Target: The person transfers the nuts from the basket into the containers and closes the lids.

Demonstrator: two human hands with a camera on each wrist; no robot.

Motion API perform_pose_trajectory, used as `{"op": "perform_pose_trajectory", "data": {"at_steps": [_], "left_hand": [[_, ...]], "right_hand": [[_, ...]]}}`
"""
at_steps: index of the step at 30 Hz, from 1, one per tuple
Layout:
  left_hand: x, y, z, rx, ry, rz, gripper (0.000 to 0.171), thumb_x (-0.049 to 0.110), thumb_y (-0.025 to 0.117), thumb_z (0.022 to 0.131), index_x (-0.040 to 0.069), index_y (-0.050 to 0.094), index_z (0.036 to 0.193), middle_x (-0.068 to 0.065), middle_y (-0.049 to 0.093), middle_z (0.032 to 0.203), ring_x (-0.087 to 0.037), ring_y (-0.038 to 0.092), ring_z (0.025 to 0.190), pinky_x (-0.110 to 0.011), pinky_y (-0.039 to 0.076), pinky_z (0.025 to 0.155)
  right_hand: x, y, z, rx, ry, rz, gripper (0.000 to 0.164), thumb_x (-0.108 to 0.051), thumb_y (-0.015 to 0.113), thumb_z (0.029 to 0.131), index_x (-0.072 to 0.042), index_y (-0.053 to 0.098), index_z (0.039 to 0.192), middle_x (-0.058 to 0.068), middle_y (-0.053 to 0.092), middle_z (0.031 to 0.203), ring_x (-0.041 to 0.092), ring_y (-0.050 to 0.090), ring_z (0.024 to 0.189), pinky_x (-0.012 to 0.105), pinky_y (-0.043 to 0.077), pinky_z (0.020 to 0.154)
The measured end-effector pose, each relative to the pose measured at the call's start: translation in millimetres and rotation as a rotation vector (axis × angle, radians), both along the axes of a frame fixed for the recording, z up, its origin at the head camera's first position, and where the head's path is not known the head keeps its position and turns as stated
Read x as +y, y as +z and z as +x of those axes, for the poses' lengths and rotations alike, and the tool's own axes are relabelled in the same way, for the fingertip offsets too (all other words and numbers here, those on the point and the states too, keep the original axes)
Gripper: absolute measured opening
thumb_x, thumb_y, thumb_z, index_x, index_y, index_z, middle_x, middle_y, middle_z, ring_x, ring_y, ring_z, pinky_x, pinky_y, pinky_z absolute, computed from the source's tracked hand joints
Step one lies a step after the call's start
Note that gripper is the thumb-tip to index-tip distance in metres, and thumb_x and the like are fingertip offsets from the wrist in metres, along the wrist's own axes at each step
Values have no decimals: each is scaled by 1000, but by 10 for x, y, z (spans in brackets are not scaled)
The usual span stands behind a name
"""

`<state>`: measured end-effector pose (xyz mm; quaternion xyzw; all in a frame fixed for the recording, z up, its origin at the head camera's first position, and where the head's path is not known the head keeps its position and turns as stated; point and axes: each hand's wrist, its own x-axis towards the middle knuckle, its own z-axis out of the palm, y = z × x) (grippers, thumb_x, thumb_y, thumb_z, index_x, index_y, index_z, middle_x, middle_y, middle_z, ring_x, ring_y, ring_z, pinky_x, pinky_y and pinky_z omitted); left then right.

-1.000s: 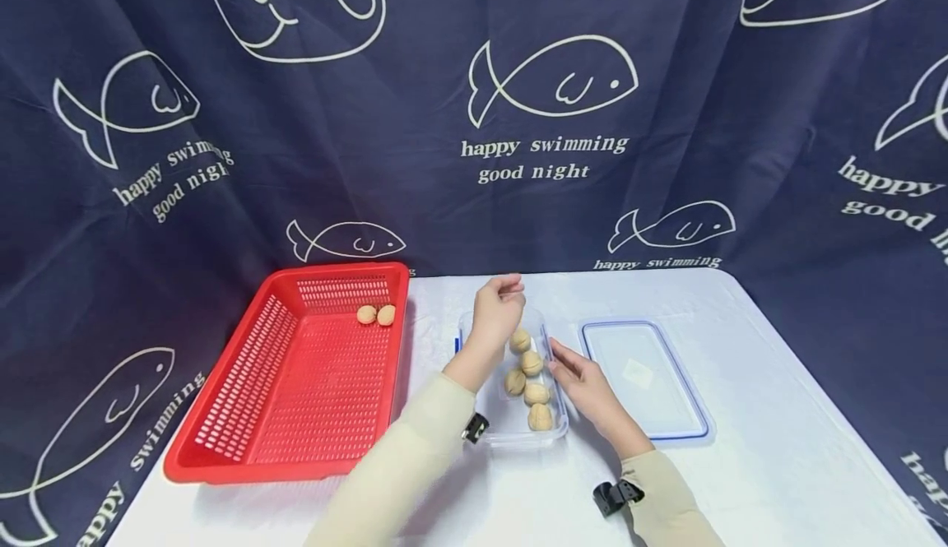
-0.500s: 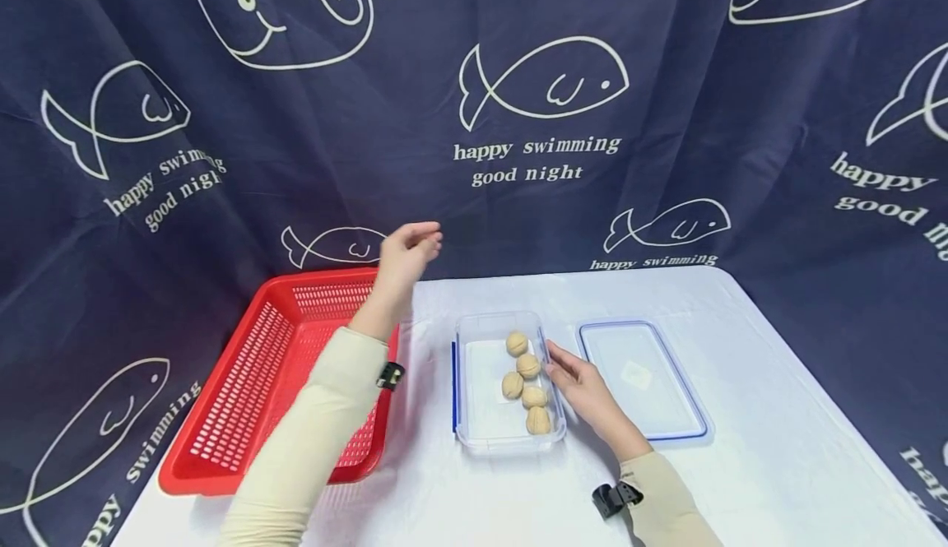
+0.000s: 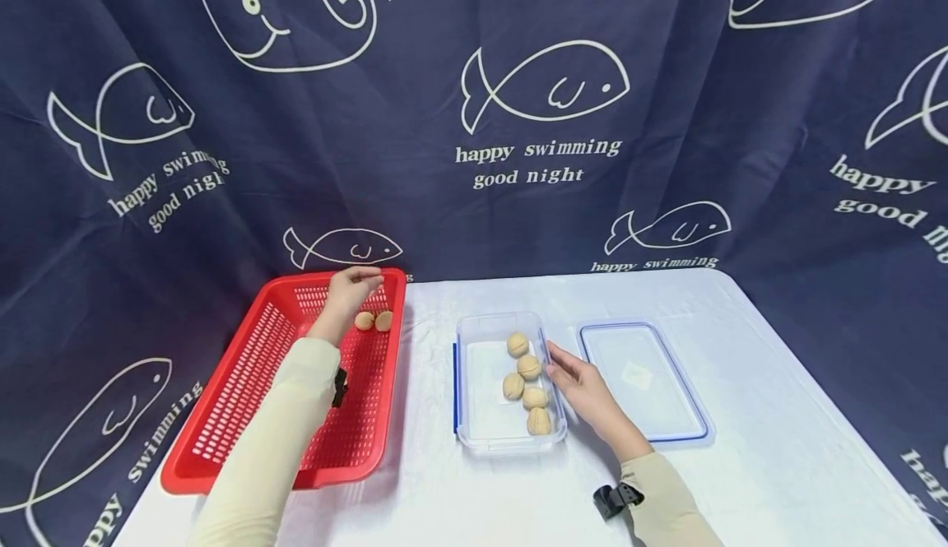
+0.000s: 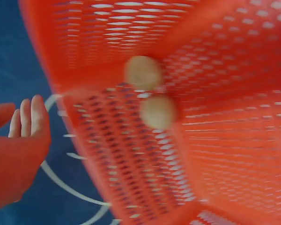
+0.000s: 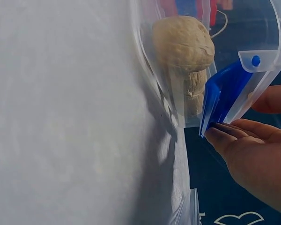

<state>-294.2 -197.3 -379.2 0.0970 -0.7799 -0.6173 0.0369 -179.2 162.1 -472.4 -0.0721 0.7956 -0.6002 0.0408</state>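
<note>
My left hand [image 3: 348,294] is over the back of the red plastic basket [image 3: 344,450], fingers loosely extended and holding nothing. Two walnuts [image 4: 159,112] lie close together in a corner of the basket, just beside that hand; in the left wrist view they are blurred. At the table's middle stands a clear plastic box [image 3: 483,403] with several walnuts [image 3: 529,367] along its right half. Along the box's right side rests my right hand [image 3: 590,392]. Its extended fingers touch the blue latch flap [image 5: 229,93], with the thumb at the box wall.
To the right of the box lies its clear lid [image 3: 644,399] with a blue seal, flat on the white tablecloth [image 3: 459,498]. A second blue latch flap [image 3: 455,387] hangs at the box's left side. A dark blue fish-print curtain [image 3: 415,119] rises behind the table.
My left hand has gone from above the box, up and left, then down over the basket's back. The right hand stays at the box's side. The walnuts keep their places.
</note>
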Motion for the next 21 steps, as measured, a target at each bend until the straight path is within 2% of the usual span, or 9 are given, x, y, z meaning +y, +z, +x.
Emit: {"op": "perform_pose_trajectory", "data": {"at_steps": [3, 8, 10, 14, 15, 17, 19, 20, 21], "left_hand": [[-62, -155, -21, -43, -20, -57, 32, 1, 55, 95, -10, 56, 125, -26, 60, 122, -23, 62, 100, -28, 50, 88], [-173, -427, -136, -114, -29, -130, 33, -3, 59, 90, -13, 57, 121, -25, 64, 108, -13, 58, 73, -28, 52, 67], [-250, -607, -242, -133, -48, -110, 32, -5, 61, 87, -12, 60, 118, -21, 66, 100, -15, 57, 69, -30, 52, 64], [-540, -1238, -635, -40, -93, -124, 21, 0, 69, 80, -3, 71, 101, -11, 68, 85, -14, 58, 68, -27, 51, 61], [-556, -1304, -678, -48, -87, -143, 20, 1, 71, 79, -1, 72, 99, -11, 68, 86, -16, 58, 71, -28, 51, 63], [-532, -1329, -681, -69, -55, -205, 22, 1, 71, 79, -2, 71, 100, -15, 68, 92, -21, 60, 80, -30, 51, 67], [-382, -1102, -490, -138, -26, -243, 29, -3, 69, 79, -7, 67, 108, -21, 65, 104, -27, 58, 90, -34, 51, 76], [-333, -1021, -401, -138, -22, -253, 30, -5, 68, 79, -9, 66, 109, -23, 65, 103, -28, 57, 89, -33, 50, 76], [-235, -869, -289, -185, -6, -286, 33, -7, 65, 80, -13, 62, 113, -26, 62, 108, -31, 55, 93, -36, 50, 80]], "right_hand": [[0, 1, -5, 3, -1, -3, 49, -14, 49, 101, 2, 35, 145, 19, 36, 148, 33, 37, 135, 33, 29, 109], [-10, 3, -18, 5, -8, 9, 49, -13, 50, 101, 3, 36, 145, 19, 37, 148, 33, 37, 135, 34, 29, 109], [-13, 1, -19, 3, -11, 15, 49, -14, 50, 101, 2, 36, 145, 19, 36, 148, 33, 37, 135, 35, 29, 110], [-11, -5, -8, -1, -21, 20, 49, -14, 50, 101, 1, 36, 145, 18, 37, 148, 32, 37, 135, 35, 28, 110], [-8, -9, -5, 1, -21, 21, 49, -14, 50, 101, 1, 36, 145, 18, 37, 148, 32, 37, 135, 35, 28, 110], [-6, -14, 3, 3, -17, 14, 49, -14, 50, 101, 2, 36, 145, 18, 37, 148, 32, 37, 135, 34, 29, 109], [-4, -20, 8, 6, -11, 4, 49, -14, 50, 101, 2, 35, 145, 19, 36, 148, 32, 37, 135, 34, 29, 109], [-3, -23, 9, 7, -8, -1, 49, -14, 49, 101, 2, 35, 145, 19, 36, 149, 32, 37, 135, 33, 29, 109], [-2, -24, 10, 9, -5, -6, 49, -13, 49, 101, 3, 35, 145, 19, 36, 148, 32, 37, 135, 33, 30, 109]]}}
